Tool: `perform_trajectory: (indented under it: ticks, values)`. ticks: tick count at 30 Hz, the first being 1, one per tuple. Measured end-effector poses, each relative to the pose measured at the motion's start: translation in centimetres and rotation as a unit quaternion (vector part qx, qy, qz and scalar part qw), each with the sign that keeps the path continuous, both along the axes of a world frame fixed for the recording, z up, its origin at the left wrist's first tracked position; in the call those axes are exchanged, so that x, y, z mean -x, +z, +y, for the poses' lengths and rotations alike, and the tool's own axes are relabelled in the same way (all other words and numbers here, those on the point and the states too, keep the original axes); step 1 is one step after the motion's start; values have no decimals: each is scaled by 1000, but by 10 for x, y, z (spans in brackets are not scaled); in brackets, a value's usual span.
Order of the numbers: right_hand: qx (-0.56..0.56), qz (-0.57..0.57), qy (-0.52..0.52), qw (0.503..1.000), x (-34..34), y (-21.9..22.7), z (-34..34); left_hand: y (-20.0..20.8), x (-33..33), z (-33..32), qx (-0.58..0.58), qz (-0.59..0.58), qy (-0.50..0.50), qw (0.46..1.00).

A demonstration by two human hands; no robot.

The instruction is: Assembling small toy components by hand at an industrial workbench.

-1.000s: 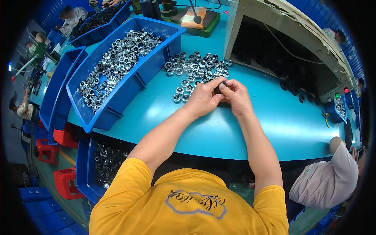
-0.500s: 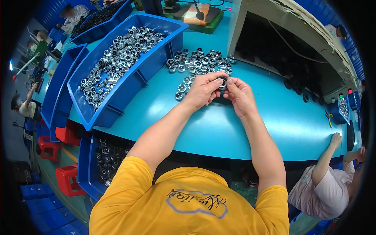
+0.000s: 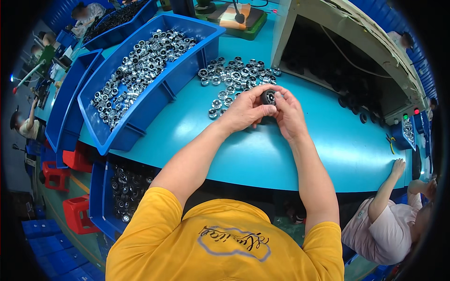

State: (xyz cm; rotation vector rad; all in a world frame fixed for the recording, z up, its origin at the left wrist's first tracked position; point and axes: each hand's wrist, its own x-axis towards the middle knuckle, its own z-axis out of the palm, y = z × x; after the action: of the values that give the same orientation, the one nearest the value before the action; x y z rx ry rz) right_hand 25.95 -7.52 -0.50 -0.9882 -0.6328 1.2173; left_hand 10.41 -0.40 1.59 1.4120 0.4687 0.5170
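Observation:
Between my two hands, above the blue-green table (image 3: pixel 225 159), is a small black wheel (image 3: pixel 268 97) with a silvery hub. My left hand (image 3: pixel 251 110) grips its left side, the thumb lying below it. The fingers of my right hand (image 3: pixel 289 114) close on the wheel's right side. Just beyond my hands lies a loose spread of clear and silvery wheel hubs (image 3: pixel 234 75) with dark centres. Many more such hubs fill a long blue bin (image 3: pixel 159 96) on my left.
A pale machine housing (image 3: pixel 287 37) with a dark opening stands at the right, black tyres (image 3: pixel 363 118) before it. Pliers (image 3: pixel 392 144) lie near another person's hand (image 3: pixel 398 167). A blue bin (image 3: pixel 97 196) of black wheels is below the table's left edge; red stools (image 3: pixel 77 213) stand beside it.
The wheel has been turned in my fingers, so its spoked face shows more fully. My left thumb has moved down from its face to below it.

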Motion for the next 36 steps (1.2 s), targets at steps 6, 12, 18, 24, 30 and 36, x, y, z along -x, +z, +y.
perform_trajectory:
  ticks: [6, 12, 18, 24, 30, 36]
  values:
    - [0, 4, 28, 1000, -1, 8, -3, -4, -3, -4, -68, 8, 33, 997]
    - [-32, -190, -75, 978, -1, -26, 6, -34, -10, -3, -376, 53, 102, 920]
    - [-23, -142, -58, 988, -2, -12, 5, -21, -7, -1, -96, 7, 25, 995]
    - [-13, -107, -6, 994, 0, -6, 3, -19, -2, 6, 37, -1, 85, 996]
    - [-12, -164, -32, 986, 6, -1, 2, -19, -3, 3, 42, -12, 111, 993]
    - [2, -54, -9, 999, -12, -8, -3, -15, -4, 0, 7, -11, 17, 1000]
